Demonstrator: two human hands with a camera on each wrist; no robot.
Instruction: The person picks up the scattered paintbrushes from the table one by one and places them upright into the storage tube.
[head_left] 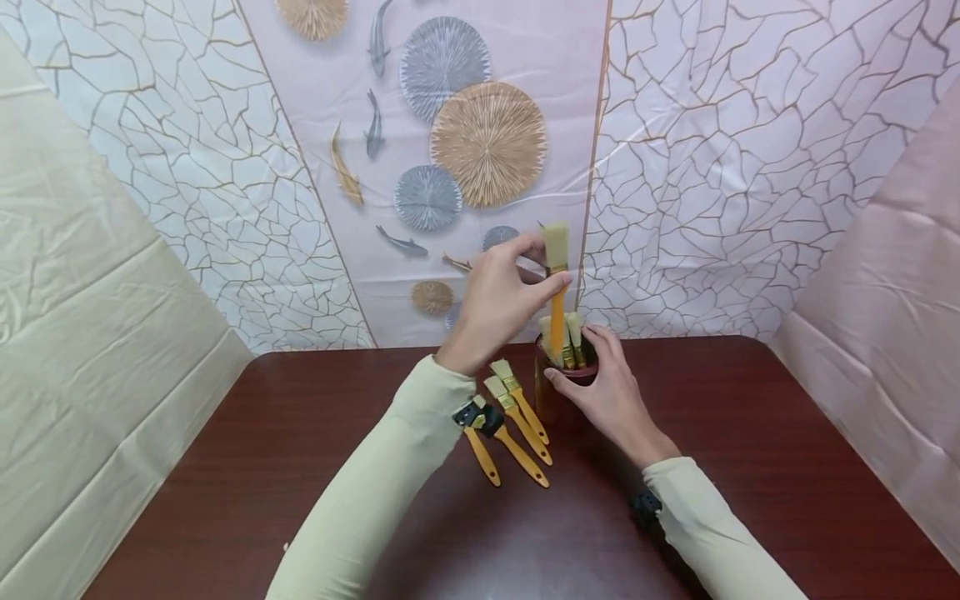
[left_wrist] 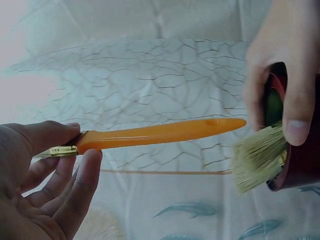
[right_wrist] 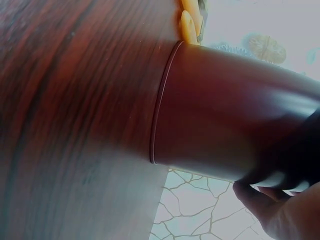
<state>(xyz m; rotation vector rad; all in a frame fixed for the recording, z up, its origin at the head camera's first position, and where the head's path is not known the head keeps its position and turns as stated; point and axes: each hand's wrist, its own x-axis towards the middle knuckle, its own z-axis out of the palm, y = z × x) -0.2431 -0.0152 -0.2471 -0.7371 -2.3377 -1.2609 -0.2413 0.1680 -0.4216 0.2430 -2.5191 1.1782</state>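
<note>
My left hand point(head_left: 497, 296) pinches a paintbrush point(head_left: 557, 321) near its metal band, with the pale bristles up and the orange handle pointing down over the cup's mouth. In the left wrist view the handle's tip stands apart from the dark red cup point(left_wrist: 304, 160). Around the cup's upper part my right hand point(head_left: 617, 404) curls, thumb on the near side and fingers on the far side. Several brushes point(head_left: 576, 330) stand in the cup, bristles up. The right wrist view shows the cup's smooth side point(right_wrist: 225, 110) and its base on the table.
Several paintbrushes with orange handles point(head_left: 525, 411) lie on the dark wooden table point(head_left: 360, 467), left of the cup and partly behind my left forearm. A patterned cloth backdrop point(head_left: 720, 208) rises behind the table's far edge, with plain cloth at both sides.
</note>
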